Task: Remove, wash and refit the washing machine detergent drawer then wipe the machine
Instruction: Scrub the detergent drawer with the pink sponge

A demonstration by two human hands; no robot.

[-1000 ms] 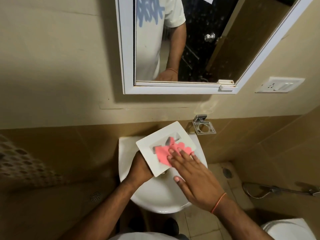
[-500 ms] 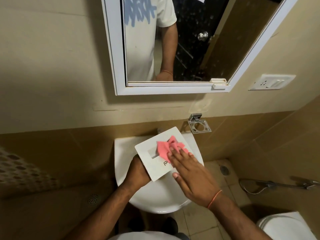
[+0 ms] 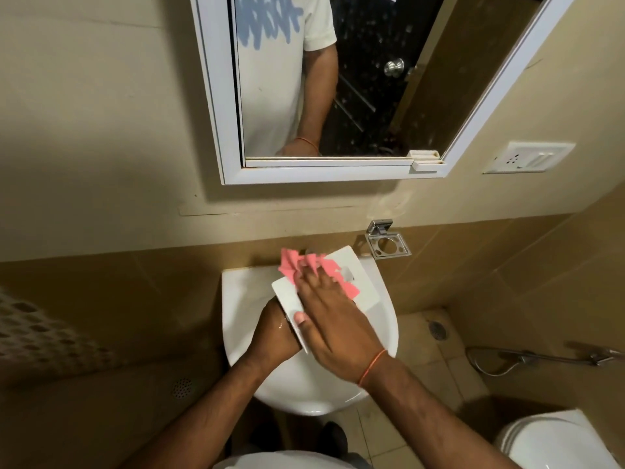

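Note:
The white detergent drawer is held flat-face up over the white washbasin. My left hand grips its near left edge from below. My right hand lies across the drawer's face with straight fingers pressing a pink cloth against it. The cloth bunches up past the drawer's far edge. Most of the drawer's face is hidden under my right hand and the cloth.
A white-framed mirror hangs above the basin. A chrome soap holder is fixed to the wall on the right, with a switch plate higher up. A hand shower hose and a toilet are at lower right.
My right hand has pushed the pink cloth away from me, up and to the left across the drawer's face. My left hand keeps its grip on the drawer's edge.

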